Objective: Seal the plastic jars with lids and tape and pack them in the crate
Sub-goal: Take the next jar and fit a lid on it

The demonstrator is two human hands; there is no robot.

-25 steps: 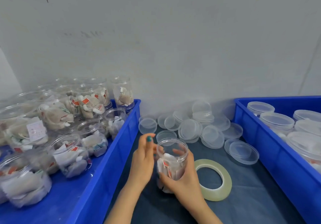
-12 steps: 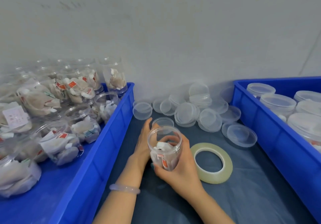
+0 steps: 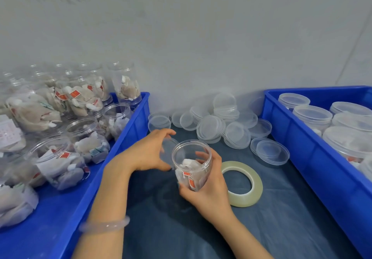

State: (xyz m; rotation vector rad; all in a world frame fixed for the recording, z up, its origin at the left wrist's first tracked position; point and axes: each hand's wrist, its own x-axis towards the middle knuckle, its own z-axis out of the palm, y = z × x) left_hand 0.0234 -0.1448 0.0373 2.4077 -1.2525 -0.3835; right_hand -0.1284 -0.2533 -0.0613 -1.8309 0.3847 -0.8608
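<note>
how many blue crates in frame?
2. Left crate along the left edge, full of open jars; right crate along the right edge, holding lidded jars. Both are cut off by the frame.

Small packing workshop, hand-assembly type. Evidence: blue crate L (image 3: 128,130) w/ open filled jars (image 3: 84,130); blue crate R (image 3: 302,148) w/ lidded jars (image 3: 312,116); loose lids (image 3: 211,127) heaped & tape roll (image 3: 255,180) on covered tabletop (image 3: 281,228); bare wall (image 3: 201,37).
</note>
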